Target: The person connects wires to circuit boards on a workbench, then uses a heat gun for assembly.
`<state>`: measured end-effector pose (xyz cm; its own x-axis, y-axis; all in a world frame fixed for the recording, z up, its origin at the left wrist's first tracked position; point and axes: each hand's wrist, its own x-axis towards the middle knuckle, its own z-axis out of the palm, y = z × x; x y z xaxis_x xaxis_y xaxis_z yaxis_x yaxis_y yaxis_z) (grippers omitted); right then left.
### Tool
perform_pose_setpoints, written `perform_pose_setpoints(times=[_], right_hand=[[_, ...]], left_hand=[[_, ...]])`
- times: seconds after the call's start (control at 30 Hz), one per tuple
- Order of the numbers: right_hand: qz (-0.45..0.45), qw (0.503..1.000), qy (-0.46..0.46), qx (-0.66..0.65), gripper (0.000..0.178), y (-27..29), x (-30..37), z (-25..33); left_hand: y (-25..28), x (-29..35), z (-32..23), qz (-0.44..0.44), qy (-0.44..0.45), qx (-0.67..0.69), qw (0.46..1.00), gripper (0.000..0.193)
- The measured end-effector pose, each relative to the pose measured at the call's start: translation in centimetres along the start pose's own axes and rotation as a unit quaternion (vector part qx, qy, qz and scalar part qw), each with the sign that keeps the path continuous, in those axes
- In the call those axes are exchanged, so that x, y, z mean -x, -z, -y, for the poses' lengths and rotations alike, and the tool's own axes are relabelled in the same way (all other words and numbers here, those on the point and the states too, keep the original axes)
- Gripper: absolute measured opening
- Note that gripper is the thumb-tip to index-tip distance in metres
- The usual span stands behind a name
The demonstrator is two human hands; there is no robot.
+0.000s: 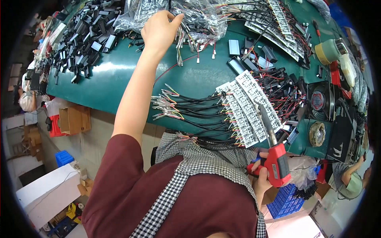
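Note:
My left hand point(160, 31) reaches to the far side of the green bench, over a heap of thin cables with white plugs point(190, 37) in clear plastic. Its fingers bend down out of sight, so their grip is hidden. My right hand point(262, 176) is wrapped round the handle of a red soldering gun point(279, 166). The gun's metal barrel points up and away, its tip over white circuit board panels point(246, 109). These panels lie overlapping in front of me. Black cables point(198, 107) with bare, coloured wire ends stick out from their left side.
Small dark metal housings point(85, 43) are heaped at the far left. More white panels point(274, 37) lie at the far right. On the right stand a black fan point(318, 100), a tape roll point(317, 134) and a blue crate point(286, 201). Another person point(351, 178) sits beyond.

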<state>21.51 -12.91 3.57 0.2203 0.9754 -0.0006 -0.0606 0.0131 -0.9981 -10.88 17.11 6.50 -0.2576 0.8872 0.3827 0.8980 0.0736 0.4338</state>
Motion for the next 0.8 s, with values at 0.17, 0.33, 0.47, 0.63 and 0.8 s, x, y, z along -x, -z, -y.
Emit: perform_pose_setpoints(times=[0.17,0.33,0.47,0.63,0.8], right_hand=[[0.017,1.000,-0.006,0.000,0.046,0.0,0.7,0.3],[0.015,1.000,0.015,0.001,0.044,0.5,1.1,0.7],[-0.087,0.995,0.033,-0.039,0.043,0.2,0.5,1.0],[-0.112,0.990,0.029,-0.077,0.043,-2.2,-3.9,4.1],[-0.087,0.991,0.016,-0.099,0.043,-3.5,-5.2,4.9]], left_hand=[[-1.9,-2.3,1.4,0.018,0.056,0.009,0.998,0.034],[0.7,-1.3,2.0,0.126,0.127,0.458,0.871,0.019],[6.1,2.9,-5.5,0.313,-0.050,0.475,0.821,0.013],[6.9,12.6,-10.0,0.573,-0.185,0.359,0.713,0.017],[5.6,15.3,-11.1,0.626,-0.148,0.395,0.657,0.019]])
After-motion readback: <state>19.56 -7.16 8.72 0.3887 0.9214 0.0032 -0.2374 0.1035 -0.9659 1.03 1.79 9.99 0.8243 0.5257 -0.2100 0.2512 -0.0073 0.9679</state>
